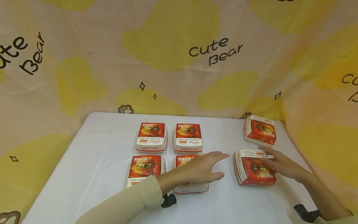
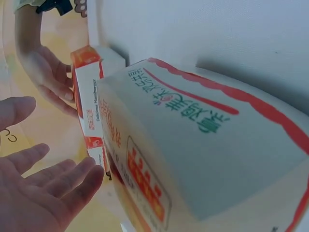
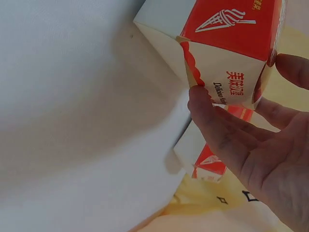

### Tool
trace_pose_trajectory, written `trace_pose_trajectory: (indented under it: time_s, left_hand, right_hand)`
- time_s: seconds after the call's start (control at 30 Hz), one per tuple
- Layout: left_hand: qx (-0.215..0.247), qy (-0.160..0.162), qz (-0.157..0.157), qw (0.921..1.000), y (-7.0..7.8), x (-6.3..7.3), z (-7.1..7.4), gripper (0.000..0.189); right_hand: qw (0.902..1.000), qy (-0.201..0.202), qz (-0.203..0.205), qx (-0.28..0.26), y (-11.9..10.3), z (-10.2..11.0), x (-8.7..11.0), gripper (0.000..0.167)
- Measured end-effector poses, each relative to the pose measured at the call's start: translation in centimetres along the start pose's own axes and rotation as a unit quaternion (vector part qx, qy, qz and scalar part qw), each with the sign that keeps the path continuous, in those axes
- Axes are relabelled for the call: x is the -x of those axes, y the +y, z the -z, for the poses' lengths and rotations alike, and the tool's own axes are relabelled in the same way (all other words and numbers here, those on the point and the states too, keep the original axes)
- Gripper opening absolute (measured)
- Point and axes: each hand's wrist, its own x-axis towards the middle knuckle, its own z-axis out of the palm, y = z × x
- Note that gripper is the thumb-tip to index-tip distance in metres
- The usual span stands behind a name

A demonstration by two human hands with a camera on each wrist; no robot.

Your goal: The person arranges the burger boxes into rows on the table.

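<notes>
A red and white hamburger box (image 1: pixel 250 174) sits at the right of the table, turned so its lettering faces away. My right hand (image 1: pixel 283 166) grips its right side, the thumb over the lid and the fingers along the side wall; the right wrist view shows these fingers (image 3: pixel 224 135) against the white panel. My left hand (image 1: pixel 199 168) hovers with fingers spread, reaching toward the gap left of that box and holding nothing. Beneath the left hand, partly hidden, is another hamburger box (image 1: pixel 193 188). In the left wrist view a box (image 2: pixel 193 140) looms close beside the open palm.
Two hamburger boxes, a left one (image 1: pixel 151 137) and a right one (image 1: pixel 188 137), form a back row. A front-left box (image 1: pixel 145 165) is partly covered by my left sleeve. Another box (image 1: pixel 261 130) stands at the table's far right corner. A patterned cloth (image 1: pixel 167 46) hangs behind the white table (image 1: pixel 92 149).
</notes>
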Motion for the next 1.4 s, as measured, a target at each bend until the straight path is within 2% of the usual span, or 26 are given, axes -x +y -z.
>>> trace_pose_trajectory:
  time_s: [0.17, 0.4, 0.7, 0.9, 1.23, 1.4]
  left_hand:
    - [-0.014, -0.029, 0.000, 0.9995, 0.2, -0.1, -0.4, 0.060]
    - [-0.023, -0.055, -0.039, 0.9975, 0.4, -0.2, -0.8, 0.058]
    - [-0.022, -0.092, -0.072, 0.9929, 0.5, -0.4, -1.5, 0.055]
    - [-0.046, -0.112, -0.061, 0.9907, 0.7, -0.7, -1.8, 0.054]
    - [-0.059, -0.103, -0.059, 0.9911, 0.9, -0.6, -1.5, 0.057]
    - [-0.058, -0.094, -0.047, 0.9928, 0.9, -0.7, -1.4, 0.056]
  right_hand:
    - [0.9999, 0.007, 0.012, 0.005, -1.1, -0.7, -0.5, 0.070]
    - [0.9996, 0.002, 0.028, 0.001, -2.4, -1.7, -1.4, 0.069]
    - [0.9988, -0.008, 0.047, 0.009, -3.7, -2.5, -2.3, 0.068]
    - [0.9974, 0.000, 0.065, 0.032, -4.1, -2.7, -2.5, 0.065]
    - [0.9885, 0.042, 0.123, 0.077, -4.5, -2.7, -2.7, 0.061]
    - [0.9872, 0.045, 0.124, 0.090, -4.6, -2.5, -2.7, 0.061]
